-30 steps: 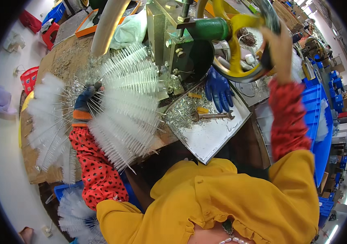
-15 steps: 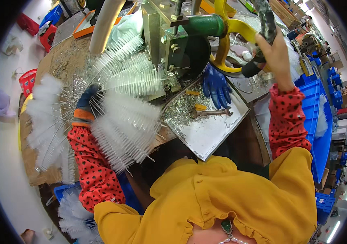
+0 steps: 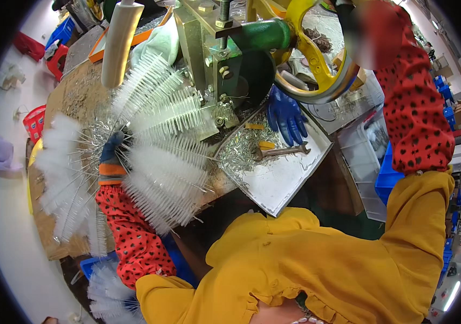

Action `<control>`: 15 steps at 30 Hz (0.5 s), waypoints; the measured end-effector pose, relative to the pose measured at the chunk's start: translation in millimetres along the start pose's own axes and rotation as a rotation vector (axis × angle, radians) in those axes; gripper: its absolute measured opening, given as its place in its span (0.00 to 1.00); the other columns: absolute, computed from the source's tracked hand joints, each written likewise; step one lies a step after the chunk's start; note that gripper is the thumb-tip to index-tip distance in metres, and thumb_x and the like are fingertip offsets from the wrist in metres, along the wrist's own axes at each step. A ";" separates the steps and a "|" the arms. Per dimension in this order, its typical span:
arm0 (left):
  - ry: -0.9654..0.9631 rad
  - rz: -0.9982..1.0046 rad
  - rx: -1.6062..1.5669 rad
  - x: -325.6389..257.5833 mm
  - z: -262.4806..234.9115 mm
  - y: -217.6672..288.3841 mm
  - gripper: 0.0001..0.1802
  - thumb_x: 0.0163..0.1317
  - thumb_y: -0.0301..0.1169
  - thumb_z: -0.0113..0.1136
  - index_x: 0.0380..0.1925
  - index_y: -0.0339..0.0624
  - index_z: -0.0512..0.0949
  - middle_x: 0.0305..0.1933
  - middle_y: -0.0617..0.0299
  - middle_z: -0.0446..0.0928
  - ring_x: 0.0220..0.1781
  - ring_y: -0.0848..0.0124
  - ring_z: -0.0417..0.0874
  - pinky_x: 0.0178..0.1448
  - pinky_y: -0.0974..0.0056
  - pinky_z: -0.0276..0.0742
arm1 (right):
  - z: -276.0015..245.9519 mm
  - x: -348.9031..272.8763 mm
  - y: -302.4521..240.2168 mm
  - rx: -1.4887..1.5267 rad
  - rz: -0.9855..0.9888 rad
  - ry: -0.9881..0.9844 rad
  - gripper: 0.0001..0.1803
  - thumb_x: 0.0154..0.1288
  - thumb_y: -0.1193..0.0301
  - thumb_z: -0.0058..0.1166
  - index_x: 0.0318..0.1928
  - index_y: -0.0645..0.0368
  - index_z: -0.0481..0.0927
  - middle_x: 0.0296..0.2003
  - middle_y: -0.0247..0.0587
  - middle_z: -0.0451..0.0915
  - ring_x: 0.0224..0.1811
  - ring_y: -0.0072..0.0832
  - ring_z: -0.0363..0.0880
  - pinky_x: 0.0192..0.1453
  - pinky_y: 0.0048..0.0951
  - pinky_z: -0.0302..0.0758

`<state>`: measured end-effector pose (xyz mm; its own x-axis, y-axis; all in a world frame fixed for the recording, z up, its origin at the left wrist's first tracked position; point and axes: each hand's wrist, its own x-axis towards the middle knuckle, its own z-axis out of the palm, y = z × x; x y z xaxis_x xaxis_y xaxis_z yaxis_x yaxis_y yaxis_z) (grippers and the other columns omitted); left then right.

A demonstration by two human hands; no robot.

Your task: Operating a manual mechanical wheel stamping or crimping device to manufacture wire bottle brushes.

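Observation:
My left hand (image 3: 113, 150), in a dark blue glove with an orange cuff, is closed at the middle of a wide fan of white-bristled twisted-wire brushes (image 3: 168, 167). Bare wire ends spread around its fingers, which are partly hidden. At the upper right, my right hand (image 3: 368, 40) is smeared by motion beside the black handle (image 3: 347, 21) of a yellow handwheel (image 3: 322, 75); its fingers cannot be made out. The wheel joins a green shaft on a metal press (image 3: 222, 65) standing on the bench.
Before the press lies a white tray (image 3: 273, 186) with wire clippings, a wrench (image 3: 282, 151) and a blue glove (image 3: 286, 114). A pale bar (image 3: 120, 48) hangs at upper left. More brushes (image 3: 112, 294) stand low at left, and a white bin (image 3: 359, 156) is at right.
My right arm has swung outward and up to the right, and the handwheel has turned. My left hand has shifted slightly down among the brushes. The pale bar has moved a little left and down.

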<state>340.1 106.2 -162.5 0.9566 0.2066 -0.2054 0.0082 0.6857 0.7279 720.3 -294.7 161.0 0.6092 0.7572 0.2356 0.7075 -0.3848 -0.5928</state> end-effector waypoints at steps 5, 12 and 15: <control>0.121 0.045 0.039 2.6 11.5 0.5 0.14 0.63 0.34 0.55 0.46 0.41 0.78 0.42 0.60 0.81 0.41 0.66 0.81 0.48 0.61 0.77 | -7.1 32.8 21.2 -0.395 -0.057 -0.091 0.11 0.53 0.67 0.54 0.22 0.61 0.83 0.15 0.36 0.76 0.15 0.23 0.71 0.19 0.26 0.66; 0.158 0.060 0.050 6.0 25.6 2.6 0.11 0.62 0.31 0.56 0.43 0.41 0.79 0.40 0.60 0.81 0.39 0.67 0.81 0.47 0.63 0.77 | 29.4 -71.0 -19.2 -0.283 0.174 0.205 0.17 0.60 0.64 0.55 0.44 0.63 0.74 0.27 0.34 0.77 0.24 0.20 0.75 0.30 0.26 0.73; 0.175 0.052 0.091 6.5 29.5 4.3 0.11 0.62 0.31 0.56 0.43 0.42 0.79 0.41 0.60 0.81 0.40 0.67 0.81 0.47 0.62 0.77 | 117.8 -153.2 -11.9 -0.153 -0.001 0.825 0.18 0.60 0.65 0.57 0.47 0.63 0.71 0.27 0.39 0.78 0.25 0.25 0.77 0.31 0.29 0.73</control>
<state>355.0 89.9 -141.4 0.8914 0.3634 -0.2710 -0.0059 0.6070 0.7946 576.3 -343.9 41.2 0.6329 0.1511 0.7593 0.7126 -0.4970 -0.4951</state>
